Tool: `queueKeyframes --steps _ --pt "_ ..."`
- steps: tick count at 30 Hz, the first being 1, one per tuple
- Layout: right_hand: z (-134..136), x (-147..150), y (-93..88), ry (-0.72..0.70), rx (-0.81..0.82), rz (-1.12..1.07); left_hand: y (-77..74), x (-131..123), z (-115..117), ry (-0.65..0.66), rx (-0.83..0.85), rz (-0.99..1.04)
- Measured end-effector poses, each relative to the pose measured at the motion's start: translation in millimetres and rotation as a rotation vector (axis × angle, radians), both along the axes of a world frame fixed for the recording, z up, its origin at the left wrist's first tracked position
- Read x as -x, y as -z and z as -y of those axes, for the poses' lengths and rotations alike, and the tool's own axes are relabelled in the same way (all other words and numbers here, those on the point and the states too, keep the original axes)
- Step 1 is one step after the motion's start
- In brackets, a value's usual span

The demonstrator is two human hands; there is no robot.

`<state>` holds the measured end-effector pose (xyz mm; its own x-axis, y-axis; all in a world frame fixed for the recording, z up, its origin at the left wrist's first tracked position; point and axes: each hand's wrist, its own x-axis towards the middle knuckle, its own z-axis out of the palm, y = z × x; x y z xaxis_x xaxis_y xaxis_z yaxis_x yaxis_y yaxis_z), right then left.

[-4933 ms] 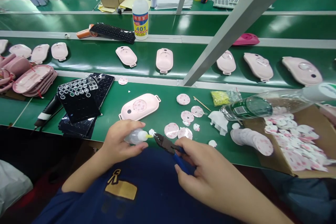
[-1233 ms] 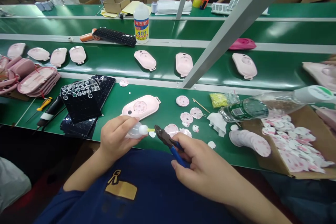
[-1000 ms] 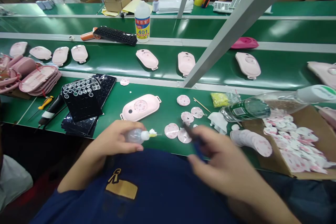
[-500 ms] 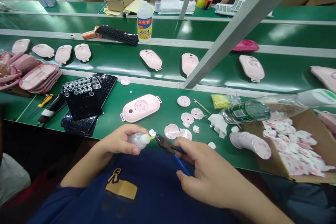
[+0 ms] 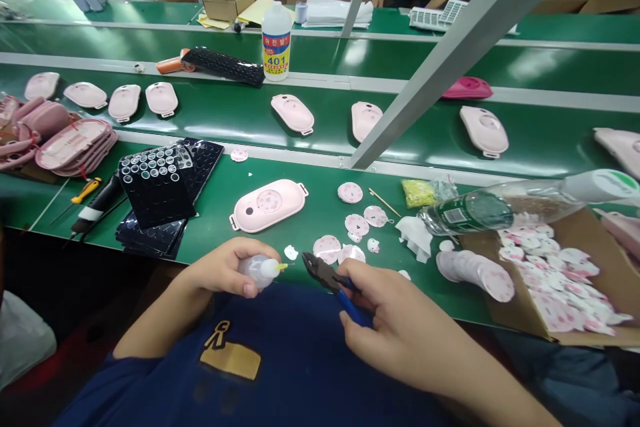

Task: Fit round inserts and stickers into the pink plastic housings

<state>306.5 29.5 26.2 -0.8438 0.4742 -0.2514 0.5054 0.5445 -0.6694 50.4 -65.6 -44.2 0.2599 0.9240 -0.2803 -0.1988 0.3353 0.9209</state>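
Note:
My left hand (image 5: 233,267) is wrapped round a small translucent squeeze bottle (image 5: 260,269) with a yellow nozzle and a thin tip pointing right. In my right hand (image 5: 383,307) are blue-handled pliers (image 5: 327,275); their dark jaws stand slightly apart, just right of the nozzle and not touching it. A small white cut-out piece (image 5: 291,252) lies on the table edge between the two tools. Beyond the hands rests a pale pink oval shell (image 5: 269,206) with a round patterned disc set in its middle. Several pink patterned discs (image 5: 327,249) lie past the pliers.
A cardboard box (image 5: 595,240) of white and pink pieces stands at right, beside a lying clear bottle (image 5: 480,210). Black sheets (image 5: 155,193) and a yellow-handled screwdriver (image 5: 87,191) lie left. Pink shells (image 5: 293,113) sit on the green belt, crossed by a slanting metal post (image 5: 425,73).
The pliers have drawn away from the nozzle to the right, and the squeeze bottle has shifted slightly left. The shells on the belt have moved a little right. A person's hand across has withdrawn with the tape dispenser.

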Motion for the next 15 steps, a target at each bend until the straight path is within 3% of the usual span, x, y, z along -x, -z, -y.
queueKeyframes --steps 4,9,12,15 --pt "-4 -6 6.8 0.094 -0.175 -0.031 2.5 7 3 -0.114 -0.035 0.034" --pt "-16 -21 38.1 0.3 -0.577 -0.064 16.3 21 14 -0.296 -0.096 -0.019" --pt "-20 -32 54.2 0.345 -0.709 0.023 25.0 30 17 -0.318 -0.137 -0.021" --pt "-19 -38 62.4 0.335 -0.724 0.091 26.7 34 12 -0.281 -0.166 -0.072"
